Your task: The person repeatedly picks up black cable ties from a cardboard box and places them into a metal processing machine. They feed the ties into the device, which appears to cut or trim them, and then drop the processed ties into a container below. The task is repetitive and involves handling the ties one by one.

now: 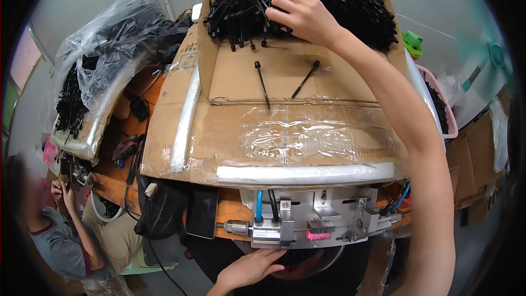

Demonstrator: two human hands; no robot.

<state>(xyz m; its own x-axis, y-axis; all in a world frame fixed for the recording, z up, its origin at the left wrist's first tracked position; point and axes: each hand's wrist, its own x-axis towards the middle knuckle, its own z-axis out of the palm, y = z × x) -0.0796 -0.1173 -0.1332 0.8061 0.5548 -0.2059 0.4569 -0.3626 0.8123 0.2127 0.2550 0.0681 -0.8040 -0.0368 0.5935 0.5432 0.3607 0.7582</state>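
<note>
A big heap of thin black rods with thick heads (pixel 356 8) fills a tilted open cardboard box (pixel 235 77). My right hand (pixel 304 19) is at the front of this heap, its fingers curled closed among the rods. What lies in its grip is hidden. Two loose black rods (pixel 305 79) lie apart on the bare cardboard below the heap. My left hand (pixel 252 268) rests with fingers stretched against the lower edge of a silver metal fixture (pixel 329 214). The fixture carries a cylinder with blue and black hoses and a small pink piece (pixel 318 236).
A clear round bowl (pixel 329 260) sits under the fixture. Beside the fixture lie a dark phone-like slab (pixel 201 214) and a black bag (pixel 159 211). At left, another person (pixel 66 235) works near a plastic-covered box (pixel 109 71). A pink basket (pixel 438 98) and a fan (pixel 493 57) stand right.
</note>
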